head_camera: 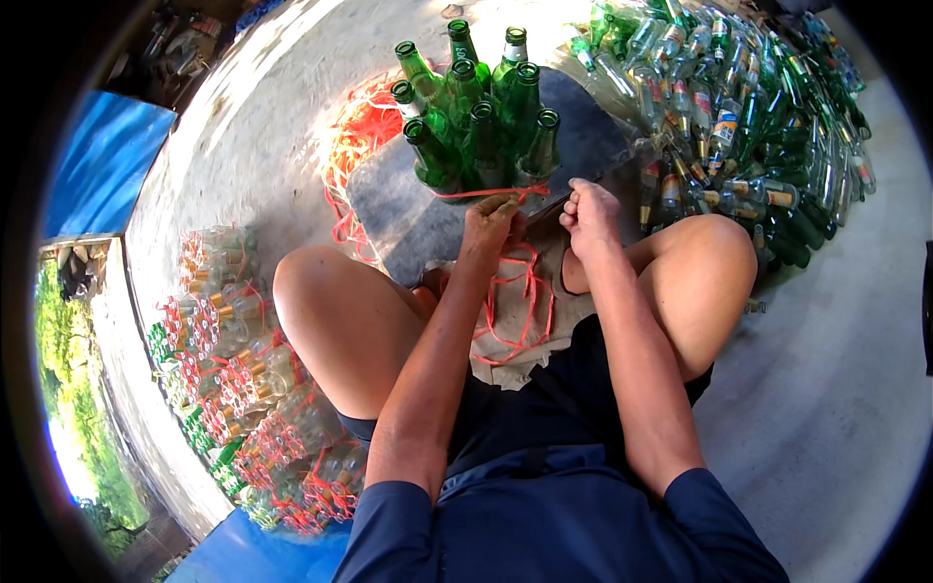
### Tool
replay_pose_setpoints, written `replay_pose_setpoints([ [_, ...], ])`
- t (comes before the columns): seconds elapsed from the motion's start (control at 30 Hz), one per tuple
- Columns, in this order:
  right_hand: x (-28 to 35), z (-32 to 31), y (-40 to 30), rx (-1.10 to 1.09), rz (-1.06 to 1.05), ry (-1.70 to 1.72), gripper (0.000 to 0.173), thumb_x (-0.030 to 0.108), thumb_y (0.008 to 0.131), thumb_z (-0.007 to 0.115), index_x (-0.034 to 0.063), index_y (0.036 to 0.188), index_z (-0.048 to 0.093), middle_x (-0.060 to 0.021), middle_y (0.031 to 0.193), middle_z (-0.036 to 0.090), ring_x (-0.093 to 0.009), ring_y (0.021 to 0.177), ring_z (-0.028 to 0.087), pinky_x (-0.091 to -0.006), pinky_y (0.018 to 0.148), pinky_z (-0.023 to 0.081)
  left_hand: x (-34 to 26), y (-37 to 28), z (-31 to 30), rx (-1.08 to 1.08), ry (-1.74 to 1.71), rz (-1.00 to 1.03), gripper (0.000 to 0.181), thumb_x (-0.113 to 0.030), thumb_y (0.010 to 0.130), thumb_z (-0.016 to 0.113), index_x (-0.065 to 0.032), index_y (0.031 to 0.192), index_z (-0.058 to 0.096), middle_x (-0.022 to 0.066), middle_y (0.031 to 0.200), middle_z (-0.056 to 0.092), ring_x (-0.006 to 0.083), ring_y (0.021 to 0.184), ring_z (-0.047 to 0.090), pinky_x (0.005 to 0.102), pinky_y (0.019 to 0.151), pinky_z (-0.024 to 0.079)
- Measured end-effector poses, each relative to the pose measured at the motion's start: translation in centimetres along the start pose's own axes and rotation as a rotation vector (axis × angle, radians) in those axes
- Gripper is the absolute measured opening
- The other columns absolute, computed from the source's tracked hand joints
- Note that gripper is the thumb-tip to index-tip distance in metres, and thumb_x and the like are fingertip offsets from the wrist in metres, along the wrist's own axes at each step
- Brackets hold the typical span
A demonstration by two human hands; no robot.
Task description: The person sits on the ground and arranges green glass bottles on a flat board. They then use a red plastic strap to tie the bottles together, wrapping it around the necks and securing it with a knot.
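Observation:
Several green glass bottles (481, 146) stand upright in a close cluster on a dark flat slab (393, 218) before me. Red plastic twine (474, 194) runs along the near side of the cluster, low down. My left hand (492, 218) pinches this twine at the near edge of the bottles. To its right, my right hand (592, 211) is closed in a fist by the slab's edge; whether a strand is inside it cannot be seen. Loose loops of the twine (536, 291) hang below my left hand over a brown cloth (510, 372) between my legs.
A tangled heap of red twine (357, 138) lies beyond the slab's left side. At the right is a big pile of loose glass bottles (729, 124). Bundles of bottles bound with red twine (248, 386) cover the floor at the left, near blue sheets (109, 164).

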State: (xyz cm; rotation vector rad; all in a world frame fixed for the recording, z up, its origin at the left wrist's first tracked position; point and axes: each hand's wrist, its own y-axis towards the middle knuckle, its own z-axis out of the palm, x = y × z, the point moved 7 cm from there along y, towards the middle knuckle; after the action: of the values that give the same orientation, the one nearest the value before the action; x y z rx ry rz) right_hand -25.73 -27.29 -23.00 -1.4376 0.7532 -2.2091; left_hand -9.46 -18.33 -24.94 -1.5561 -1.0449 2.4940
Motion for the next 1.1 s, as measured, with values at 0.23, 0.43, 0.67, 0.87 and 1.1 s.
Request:
replay_pose_setpoints([
  [0.23,6.9,3.0,-4.5,0.170,-0.237,0.063,0.010,0.012,0.095,0.072,0.0107,0.091,0.063,0.0042,0.071,0.051,-0.007,0.057,0.048,-0.0235,0.050,0.038,-2.3,-1.5,-1.5,-0.138,0.588,0.397,0.036,-0.017,0.096,0.064,0.0035,0.125,0.068,0.0151,0.102,0.075,0.0213,0.085,0.071,0.0339,0.077,0.057],
  [0.43,14.4,8.1,-11.2,0.437,-0.471,-0.224,0.017,0.017,0.096,0.071,0.0013,0.102,0.071,0.0048,0.071,0.054,-0.005,0.058,0.047,-0.0223,0.052,0.037,-9.2,-8.5,1.3,-0.394,0.748,0.845,0.034,-0.006,0.094,0.066,0.0065,0.125,0.063,0.0218,0.112,0.067,0.0263,0.088,0.073,0.0377,0.074,0.058],
  [0.67,17.0,12.7,-13.4,0.641,-1.008,-1.149,0.034,0.018,0.089,0.074,-0.0015,0.116,0.066,-0.0152,0.080,0.067,-0.025,0.072,0.066,-0.0383,0.069,0.053,-15.4,-10.1,3.8,-0.409,0.732,0.937,0.051,-0.007,0.093,0.070,0.0056,0.139,0.051,0.0229,0.115,0.066,0.0284,0.086,0.074,0.0390,0.074,0.058],
  [0.87,14.2,11.0,-8.7,0.447,-1.336,-1.377,0.040,0.027,0.089,0.079,0.0050,0.119,0.064,-0.0170,0.085,0.067,-0.039,0.089,0.068,-0.0488,0.077,0.054,-16.6,-5.5,4.0,-0.296,0.806,0.853,0.041,-0.013,0.093,0.071,0.0045,0.128,0.058,0.0274,0.110,0.071,0.0416,0.094,0.073,0.0460,0.084,0.057],
  [1.1,13.9,13.1,-8.5,0.569,-1.179,-1.560,0.027,0.026,0.088,0.071,0.0010,0.097,0.065,-0.0242,0.093,0.073,-0.044,0.095,0.071,-0.0541,0.080,0.056,-17.1,-3.8,3.2,-0.242,0.841,0.823,0.026,-0.018,0.094,0.074,0.0021,0.105,0.061,0.0247,0.097,0.073,0.0428,0.089,0.072,0.0478,0.077,0.055],
])
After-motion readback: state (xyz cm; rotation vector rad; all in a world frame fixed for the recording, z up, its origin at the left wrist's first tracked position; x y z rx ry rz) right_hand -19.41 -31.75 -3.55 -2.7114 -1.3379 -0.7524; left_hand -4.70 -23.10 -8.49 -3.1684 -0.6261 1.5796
